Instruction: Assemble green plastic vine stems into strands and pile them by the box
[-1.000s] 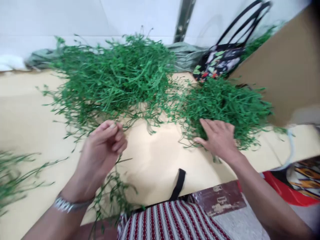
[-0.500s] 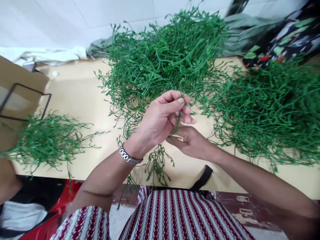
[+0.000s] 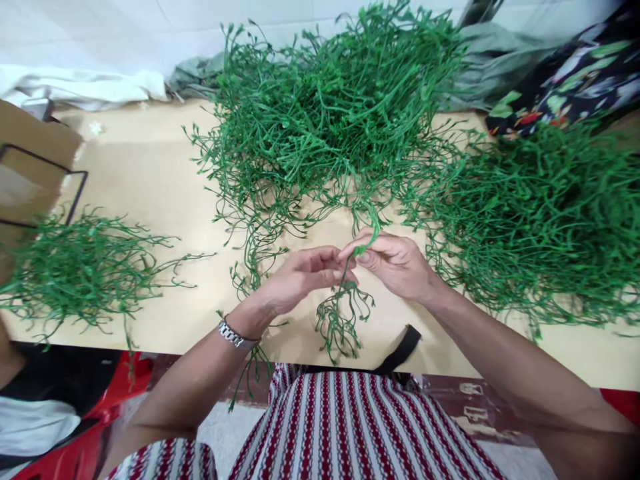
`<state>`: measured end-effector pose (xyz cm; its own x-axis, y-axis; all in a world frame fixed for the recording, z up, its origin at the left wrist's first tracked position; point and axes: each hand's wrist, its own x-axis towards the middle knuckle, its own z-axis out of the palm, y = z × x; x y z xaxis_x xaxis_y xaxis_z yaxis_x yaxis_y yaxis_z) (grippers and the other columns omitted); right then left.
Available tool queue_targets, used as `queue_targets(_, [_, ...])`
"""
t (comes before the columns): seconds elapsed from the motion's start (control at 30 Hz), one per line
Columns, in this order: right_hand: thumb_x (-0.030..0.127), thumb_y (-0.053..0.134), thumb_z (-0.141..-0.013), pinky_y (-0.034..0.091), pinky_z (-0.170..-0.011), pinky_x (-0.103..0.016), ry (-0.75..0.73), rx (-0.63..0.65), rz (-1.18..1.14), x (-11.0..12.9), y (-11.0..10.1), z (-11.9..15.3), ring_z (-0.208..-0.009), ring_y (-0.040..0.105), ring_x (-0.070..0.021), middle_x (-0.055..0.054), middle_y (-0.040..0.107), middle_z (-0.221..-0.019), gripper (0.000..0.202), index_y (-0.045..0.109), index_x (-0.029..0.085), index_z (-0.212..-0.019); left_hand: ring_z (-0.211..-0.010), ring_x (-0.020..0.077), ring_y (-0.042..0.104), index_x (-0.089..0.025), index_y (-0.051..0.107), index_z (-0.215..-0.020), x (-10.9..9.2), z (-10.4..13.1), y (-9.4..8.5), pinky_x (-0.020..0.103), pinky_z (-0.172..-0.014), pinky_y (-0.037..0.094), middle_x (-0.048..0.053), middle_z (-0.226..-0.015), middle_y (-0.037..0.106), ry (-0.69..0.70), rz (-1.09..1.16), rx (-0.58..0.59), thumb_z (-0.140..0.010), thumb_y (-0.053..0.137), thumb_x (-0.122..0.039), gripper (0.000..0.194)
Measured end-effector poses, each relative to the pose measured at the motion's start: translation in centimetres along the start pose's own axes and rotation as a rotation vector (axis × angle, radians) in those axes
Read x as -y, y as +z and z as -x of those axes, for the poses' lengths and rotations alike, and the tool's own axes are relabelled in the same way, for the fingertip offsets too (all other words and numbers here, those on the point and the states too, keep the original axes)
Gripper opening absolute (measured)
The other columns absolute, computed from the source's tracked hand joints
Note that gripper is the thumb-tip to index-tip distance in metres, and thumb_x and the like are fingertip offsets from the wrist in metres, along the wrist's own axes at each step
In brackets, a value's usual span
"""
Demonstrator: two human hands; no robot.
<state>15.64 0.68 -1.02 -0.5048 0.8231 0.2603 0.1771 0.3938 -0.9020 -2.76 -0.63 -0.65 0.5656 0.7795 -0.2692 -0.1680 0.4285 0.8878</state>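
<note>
My left hand [image 3: 300,277], with a metal watch on its wrist, pinches a thin green stem near the middle of the table. Right beside it, my right hand [image 3: 397,263] grips the upper part of the same green stem piece [image 3: 369,245] between thumb and fingers. A small branching green cluster [image 3: 340,323] hangs or lies just below both hands. Beyond them rises a large heap of green stems [image 3: 330,107]. Thin loose stems trail from that heap toward my left forearm.
More green stems [image 3: 550,227] are heaped at the right, and a smaller pile [image 3: 80,273] lies at the left by a cardboard box [image 3: 40,143] and black wire frame. A black strap [image 3: 400,350] crosses the table's front edge. Part of another person shows at lower left.
My left hand has moved down and left, its fingers lower. My right hand has risen and now grips the stem from the upper right. The view has shifted slightly.
</note>
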Motion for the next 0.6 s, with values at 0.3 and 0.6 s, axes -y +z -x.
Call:
queue_targets(0.3, [0.035, 0.046, -0.087, 0.043, -0.076, -0.031, 0.100, -0.012, 0.408, 0.5, -0.9, 0.6, -0.087, 0.056, -0.0184, -0.009, 0.062, -0.091, 0.028, 0.063, 0.014, -0.097, -0.053, 0.0086, 0.051, -0.011, 0.060, -0.063, 0.4, -0.1, 0.6, 0.023, -0.057, 0.039, 0.000, -0.057, 0.058, 0.005, 0.079, -0.234, -0.062, 0.069, -0.017, 0.011])
queue_targets(0.6, [0.035, 0.060, -0.076, 0.038, -0.062, -0.024, 0.197, -0.082, 0.281, 1.9, 1.7, 1.4, -0.067, 0.048, -0.0112, 0.000, 0.052, -0.071, 0.020, 0.052, 0.016, -0.074, -0.061, 0.0083, 0.047, -0.015, 0.054, -0.067, 1.2, 0.1, 2.2, 0.022, -0.059, 0.037, -0.002, -0.064, 0.052, 0.205, -0.172, -0.511, -0.071, 0.061, -0.017, 0.009])
